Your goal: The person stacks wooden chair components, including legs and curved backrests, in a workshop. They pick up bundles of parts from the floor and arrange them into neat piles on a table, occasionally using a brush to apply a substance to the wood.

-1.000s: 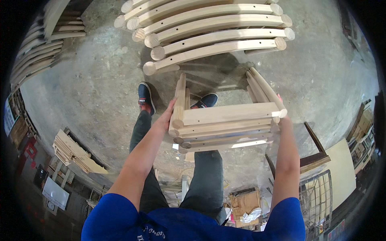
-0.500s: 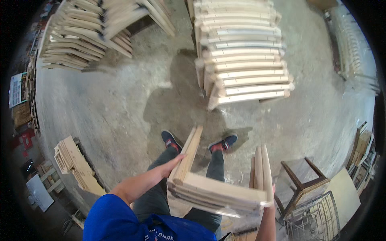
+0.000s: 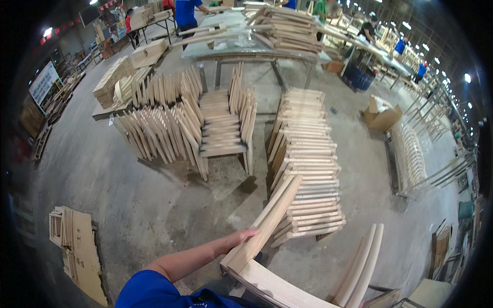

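My left hand (image 3: 240, 239) is closed round one leg of some pale wooden chair frames (image 3: 280, 286), held stacked together in front of my body. Each is U-shaped, with a flat crossbar between two long legs that point away from me. The right-hand legs (image 3: 361, 274) rise near the lower edge of the picture. My right hand does not show. Beyond the held frames, a long row of similar wooden frames (image 3: 310, 154) stands tightly packed on the concrete floor.
More upright chair frames (image 3: 221, 128) stand ahead on the left, beside stacked boards (image 3: 114, 82). A far table (image 3: 226, 50) bears wooden parts, with people working around it. To the right are a cardboard box (image 3: 382, 114) and wrapped pieces (image 3: 408, 159). Flat cardboard (image 3: 82, 256) lies near left.
My view has tilted up from my feet toward the hall. The held chair frames now point farther right, toward the packed row. My right forearm has left the picture.
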`<state>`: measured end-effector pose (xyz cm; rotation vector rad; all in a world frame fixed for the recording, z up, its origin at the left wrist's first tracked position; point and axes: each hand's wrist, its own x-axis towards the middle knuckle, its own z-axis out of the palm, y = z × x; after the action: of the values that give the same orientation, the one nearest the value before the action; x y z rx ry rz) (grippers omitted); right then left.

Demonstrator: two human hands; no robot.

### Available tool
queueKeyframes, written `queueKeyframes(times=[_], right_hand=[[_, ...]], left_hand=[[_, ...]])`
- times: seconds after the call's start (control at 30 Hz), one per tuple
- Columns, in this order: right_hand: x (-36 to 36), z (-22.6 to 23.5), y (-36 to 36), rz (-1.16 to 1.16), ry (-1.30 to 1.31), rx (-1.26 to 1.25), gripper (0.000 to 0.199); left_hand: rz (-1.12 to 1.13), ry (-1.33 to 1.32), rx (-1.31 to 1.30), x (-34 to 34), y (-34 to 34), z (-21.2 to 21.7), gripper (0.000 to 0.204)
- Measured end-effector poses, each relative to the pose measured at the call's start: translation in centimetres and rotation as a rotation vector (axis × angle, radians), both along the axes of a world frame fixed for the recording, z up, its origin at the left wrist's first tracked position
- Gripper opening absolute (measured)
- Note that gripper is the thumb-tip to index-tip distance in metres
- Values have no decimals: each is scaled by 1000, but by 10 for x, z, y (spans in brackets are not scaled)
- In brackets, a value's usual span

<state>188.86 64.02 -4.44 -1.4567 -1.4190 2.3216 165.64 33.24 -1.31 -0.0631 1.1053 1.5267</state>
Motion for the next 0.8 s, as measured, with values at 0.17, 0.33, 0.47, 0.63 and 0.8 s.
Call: queueKeyframes(times=[0.17,0.33,0.47,0.63,0.8], right_hand=[[-54,66,31,-8,142,90,71],[-113,125,59,11,279,143,71],[-170,133,74,39,352,137,71],[-256,121,78,84,416,116,71],[-390,124,62,194,498,70,71]], left_hand=[[45,137,122,-73,15,75,56],[221,110,197,-148,-5,81,49],[351,276,185,-199,-31,78,52],[540,135,90,-231,-58,102,57],[716,213,84,-308,-71,146,61]])
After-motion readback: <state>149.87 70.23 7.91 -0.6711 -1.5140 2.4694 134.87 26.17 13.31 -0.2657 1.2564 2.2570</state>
